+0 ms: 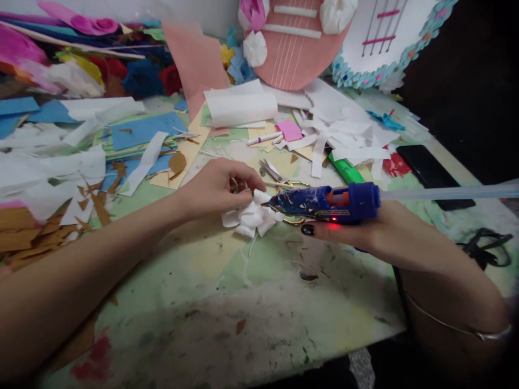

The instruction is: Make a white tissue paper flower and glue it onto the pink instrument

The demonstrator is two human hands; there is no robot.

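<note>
On the paint-stained table (194,319), near its middle, a white paper flower (254,217) is seen with its petals spread, loose pale threads trailing below it toward the near edge. An edge of it is pinched between thumb and forefinger of the left hand (221,189), the other fingers being curled under. By the right hand (360,232) a blue glue gun (310,202) is gripped, fingers mostly hidden by the gun, dark-nailed thumb laid along the underside; a red light is lit on the body. The nozzle is pointed left, into the petals; whether they are touched by it cannot be told. A clear glue stick (446,192) is fed into the rear of the gun. Behind the flower, gold-handled scissors (272,170) are partly covered by the barrel. Farther back, a white paper roll (243,105), a pen (263,139) and a heap of white strips (344,132) are noted; to the right, a black phone (433,173) is laid flat. Brown scraps (24,232) are strewn at left.
</note>
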